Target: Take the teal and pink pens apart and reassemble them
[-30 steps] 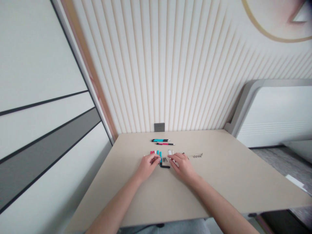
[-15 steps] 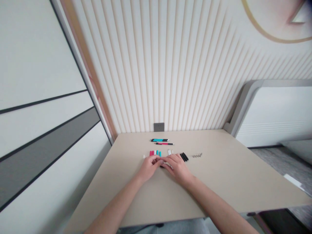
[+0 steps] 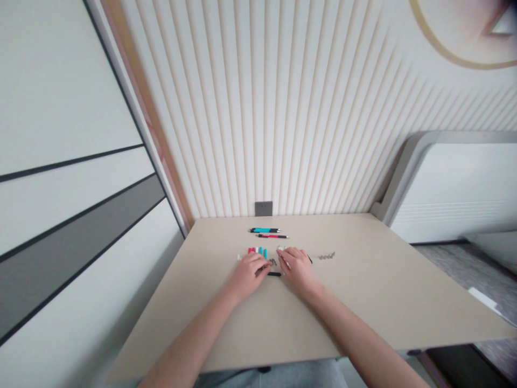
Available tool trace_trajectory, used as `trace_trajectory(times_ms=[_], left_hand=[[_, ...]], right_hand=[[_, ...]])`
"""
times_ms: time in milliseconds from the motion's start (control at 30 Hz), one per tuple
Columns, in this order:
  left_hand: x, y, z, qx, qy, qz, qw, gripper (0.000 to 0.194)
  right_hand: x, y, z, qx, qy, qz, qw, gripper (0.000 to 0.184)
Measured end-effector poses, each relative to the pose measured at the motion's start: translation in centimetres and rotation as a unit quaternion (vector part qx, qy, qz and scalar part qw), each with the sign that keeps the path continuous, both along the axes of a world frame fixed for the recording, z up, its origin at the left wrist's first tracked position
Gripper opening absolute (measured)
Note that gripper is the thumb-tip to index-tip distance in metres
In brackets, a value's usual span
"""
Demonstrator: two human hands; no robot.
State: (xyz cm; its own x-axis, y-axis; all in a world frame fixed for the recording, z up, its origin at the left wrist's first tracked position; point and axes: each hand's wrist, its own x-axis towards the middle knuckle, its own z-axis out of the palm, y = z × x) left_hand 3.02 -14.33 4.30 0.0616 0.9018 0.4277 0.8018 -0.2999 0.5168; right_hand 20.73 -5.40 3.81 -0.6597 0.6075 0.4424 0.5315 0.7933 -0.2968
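Observation:
My left hand (image 3: 247, 276) is closed, its fingers curled low over the table; what they hold, if anything, is hidden. Beside its thumb lies a black pen part (image 3: 274, 274), and small grey pieces (image 3: 273, 262) lie just past its fingertips. My right hand (image 3: 298, 270) has its fingers drawn together near the thin white tubes (image 3: 280, 248), which it partly covers; I cannot make out what is in its grip. Red, white and blue pen barrels (image 3: 260, 251) stand in a row beyond my left hand. A black part (image 3: 310, 260) peeks out right of my right hand.
Blue-and-black pens (image 3: 264, 230) and a red-and-black pen (image 3: 273, 236) lie at the back of the beige table (image 3: 363, 291). Several small springs (image 3: 327, 256) lie to the right. A dark wall socket (image 3: 264, 208) sits behind the table.
My hands came together over the middle, then moved apart again. The right hand went back right, over the white tubes and most of the black parts. The left hand now lies over the small pieces.

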Motion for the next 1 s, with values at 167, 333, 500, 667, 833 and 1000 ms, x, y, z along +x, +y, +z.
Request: trace_trajectory(times_ms=[167, 333, 500, 667, 833, 1000], left_hand=[[0.0, -0.5, 0.1, -0.011, 0.157, -0.028, 0.987, 0.017], [0.1, -0.5, 0.2, -0.017, 0.196, -0.039, 0.98, 0.016], [-0.1, -0.3, 0.1, -0.023, 0.203, -0.038, 0.978, 0.015], [-0.3, -0.2, 0.1, -0.003, 0.141, -0.01, 0.99, 0.018], [-0.7, -0.1, -0.1, 0.011, 0.095, 0.026, 0.995, 0.019], [-0.9, -0.1, -0.3, 0.029, 0.076, 0.021, 0.996, 0.018]], right_hand=[[-0.3, 0.8, 0.0, -0.007, -0.091, -0.037, 0.995, 0.026], [-0.7, 0.8, 0.4, -0.006, -0.119, -0.031, 0.992, 0.024], [-0.9, 0.5, 0.6, -0.016, -0.129, -0.019, 0.991, 0.022], [-0.6, 0.5, 0.5, -0.021, -0.108, -0.007, 0.994, 0.023], [0.1, 0.2, 0.0, -0.026, -0.009, 0.014, 1.0, 0.027], [0.5, -0.4, -0.1, -0.027, 0.071, 0.105, 0.992, 0.029]])
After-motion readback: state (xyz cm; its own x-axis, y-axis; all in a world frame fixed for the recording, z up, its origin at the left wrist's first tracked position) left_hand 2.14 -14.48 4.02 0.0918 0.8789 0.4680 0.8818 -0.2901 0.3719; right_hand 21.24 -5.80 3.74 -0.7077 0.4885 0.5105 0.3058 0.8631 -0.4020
